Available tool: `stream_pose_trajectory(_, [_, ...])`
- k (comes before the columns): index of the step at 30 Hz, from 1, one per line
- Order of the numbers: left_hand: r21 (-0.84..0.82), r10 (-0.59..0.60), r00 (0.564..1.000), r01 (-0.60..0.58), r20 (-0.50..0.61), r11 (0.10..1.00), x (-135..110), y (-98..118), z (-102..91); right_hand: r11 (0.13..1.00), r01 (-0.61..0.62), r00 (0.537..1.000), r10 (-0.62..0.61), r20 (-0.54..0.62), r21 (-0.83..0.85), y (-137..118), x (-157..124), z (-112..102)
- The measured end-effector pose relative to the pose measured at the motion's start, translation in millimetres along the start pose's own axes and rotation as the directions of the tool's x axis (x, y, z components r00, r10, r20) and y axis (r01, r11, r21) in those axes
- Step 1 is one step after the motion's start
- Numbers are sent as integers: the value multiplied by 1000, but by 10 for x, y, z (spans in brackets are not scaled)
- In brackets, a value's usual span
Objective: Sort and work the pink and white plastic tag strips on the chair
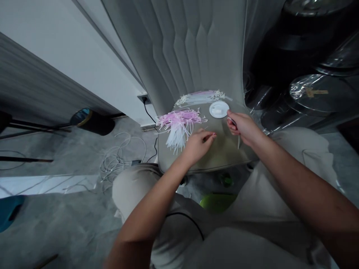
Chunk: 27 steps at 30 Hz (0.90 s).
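Note:
My left hand (198,145) is over the chair seat with thumb and fingers pinched together; anything between the fingertips is too small to make out. Just behind it lies a pile of thin pink and white strands with small pale tips (179,125). My right hand (243,127) is closed at the seat's right side, beside a small white round dish (219,110) with a whitish piece in it. A short dark end shows by the right thumb, and a thin pale stick pokes out under that hand. A second bundle of similar strands (200,98) lies against the backrest.
The grey padded chair (215,157) stands between my knees. Left of it are a wall socket with a black plug (144,99), coiled white cable (117,155) on the floor and a dark cylinder (95,121). Clear plastic-wrapped dark items (305,93) crowd the right.

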<state>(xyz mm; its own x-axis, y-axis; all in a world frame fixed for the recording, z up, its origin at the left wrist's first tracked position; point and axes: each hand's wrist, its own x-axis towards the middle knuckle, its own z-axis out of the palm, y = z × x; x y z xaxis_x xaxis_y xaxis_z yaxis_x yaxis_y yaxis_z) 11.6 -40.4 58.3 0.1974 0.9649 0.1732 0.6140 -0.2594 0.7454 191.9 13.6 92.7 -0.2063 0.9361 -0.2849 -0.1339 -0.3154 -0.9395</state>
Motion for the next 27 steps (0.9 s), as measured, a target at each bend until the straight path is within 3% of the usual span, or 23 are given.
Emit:
stream_pose_trajectory(3, [-261,-184,983,183,20,948,-55,-12,-11,998,-45,998,43,-45,-32,143,-55,-69])
stream_pose_trajectory(6, [-495,-359,932,335,51,801,-112,-20,-46,994,-82,996,80,-29,-74,220,-93,-55])
stream_pose_trajectory(9, [-650,-437,898,361,49,669,-172,-20,-58,984,-155,987,157,18,-88,300,-140,-15])
stream_pose_trajectory(12, [-701,-474,879,372,55,609,-214,6,-63,976,-200,975,208,83,-90,361,-198,23])
stream_pose_trajectory(15, [-680,-474,877,393,76,618,-233,37,-64,978,-195,972,203,117,-80,377,-239,35])
stream_pose_trajectory(21, [-573,-393,918,347,46,742,-227,33,-15,988,-156,978,152,139,17,316,-248,14])
stream_pose_trajectory(27, [-466,-331,943,311,40,829,-163,23,36,989,-68,991,82,107,-129,315,-214,32])
